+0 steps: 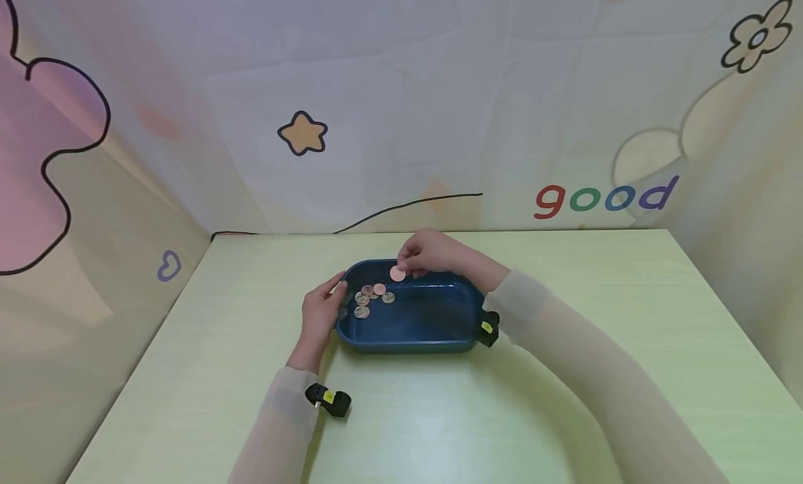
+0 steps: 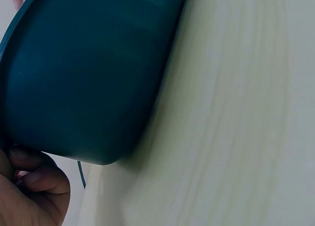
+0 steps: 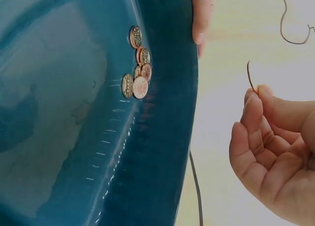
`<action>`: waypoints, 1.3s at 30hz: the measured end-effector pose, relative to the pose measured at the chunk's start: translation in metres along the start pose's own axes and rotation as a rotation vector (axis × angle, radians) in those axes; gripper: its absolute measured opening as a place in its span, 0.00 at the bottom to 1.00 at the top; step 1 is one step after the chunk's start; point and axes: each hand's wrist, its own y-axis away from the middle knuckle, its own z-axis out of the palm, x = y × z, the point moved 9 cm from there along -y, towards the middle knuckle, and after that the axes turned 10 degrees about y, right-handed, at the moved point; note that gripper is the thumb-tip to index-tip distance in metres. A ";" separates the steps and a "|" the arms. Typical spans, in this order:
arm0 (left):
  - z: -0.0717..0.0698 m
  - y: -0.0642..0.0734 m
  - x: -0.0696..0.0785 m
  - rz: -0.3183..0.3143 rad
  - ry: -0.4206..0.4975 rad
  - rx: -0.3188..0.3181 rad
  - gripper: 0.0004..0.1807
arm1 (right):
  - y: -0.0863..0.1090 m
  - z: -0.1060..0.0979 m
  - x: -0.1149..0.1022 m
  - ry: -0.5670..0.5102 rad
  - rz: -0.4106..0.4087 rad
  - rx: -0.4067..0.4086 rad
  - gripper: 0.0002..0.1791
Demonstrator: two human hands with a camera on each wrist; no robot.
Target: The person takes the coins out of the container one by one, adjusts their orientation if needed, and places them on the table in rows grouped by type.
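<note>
A dark blue rectangular tray [image 1: 433,313] with rounded corners sits on the table. At its left end my left hand [image 1: 320,313] grips the rim; curled fingers [image 2: 47,179] show at the edge in the left wrist view. Over the far rim, my right hand [image 1: 436,250] pinches a round copper-coloured coin [image 1: 398,273] between thumb and fingertips. The right wrist view shows that coin [image 3: 250,77] edge-on, apart from the tray. Several coins [image 1: 362,312], some overlapping, lie inside the tray towards its left end.
The pale green table [image 1: 401,414] meets a printed cloth backdrop [image 1: 401,121] just beyond the tray. Small black cameras are strapped to both wrists, the left one [image 1: 335,402] near the table and the right one [image 1: 487,328] by the tray's right end.
</note>
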 end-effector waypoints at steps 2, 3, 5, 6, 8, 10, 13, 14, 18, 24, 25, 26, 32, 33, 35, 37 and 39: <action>0.000 0.000 0.000 0.000 -0.001 0.000 0.21 | 0.007 -0.003 0.003 -0.006 0.009 0.017 0.12; 0.000 0.001 0.000 0.000 -0.004 0.000 0.21 | 0.010 -0.004 0.005 -0.011 0.013 0.028 0.11; -0.001 0.001 0.001 -0.001 -0.006 0.003 0.21 | 0.017 -0.006 0.010 -0.027 0.025 0.047 0.11; -0.001 0.000 0.001 -0.002 -0.007 0.003 0.21 | 0.021 -0.006 0.012 -0.035 0.029 0.056 0.11; -0.001 0.000 0.001 -0.003 -0.010 0.005 0.21 | 0.028 -0.007 0.017 -0.053 0.038 0.069 0.11; -0.002 0.000 0.001 -0.001 -0.020 0.011 0.21 | 0.034 -0.007 0.023 -0.065 0.044 0.083 0.10; -0.002 0.000 0.002 0.003 -0.034 0.015 0.21 | 0.044 -0.007 0.033 -0.083 0.063 0.099 0.10; -0.002 0.000 0.002 0.003 -0.038 0.016 0.21 | 0.047 -0.007 0.037 -0.086 0.067 0.104 0.10; -0.001 0.000 0.002 0.004 -0.042 0.005 0.21 | 0.059 -0.010 0.052 -0.120 0.101 0.126 0.11; -0.001 0.000 0.002 0.009 -0.054 0.009 0.21 | 0.074 -0.014 0.068 -0.157 0.149 0.164 0.13; -0.001 0.000 0.001 0.008 -0.058 0.009 0.21 | 0.076 -0.013 0.071 -0.159 0.158 0.168 0.13; -0.001 0.000 0.001 0.008 -0.060 0.008 0.21 | 0.078 -0.013 0.073 -0.159 0.166 0.172 0.13; -0.001 0.000 -0.001 0.009 -0.065 0.009 0.21 | 0.085 -0.007 0.087 -0.202 0.202 0.186 0.13; 0.000 0.000 0.000 0.010 -0.064 0.009 0.21 | 0.086 -0.006 0.089 -0.209 0.206 0.191 0.13; 0.000 0.000 0.001 0.016 -0.063 0.009 0.21 | 0.087 -0.006 0.094 -0.217 0.217 0.201 0.14; 0.000 0.001 0.002 0.019 -0.064 0.011 0.21 | 0.090 -0.007 0.098 -0.220 0.227 0.213 0.14; -0.001 0.001 0.003 0.017 -0.065 0.015 0.21 | 0.092 -0.008 0.102 -0.223 0.236 0.228 0.15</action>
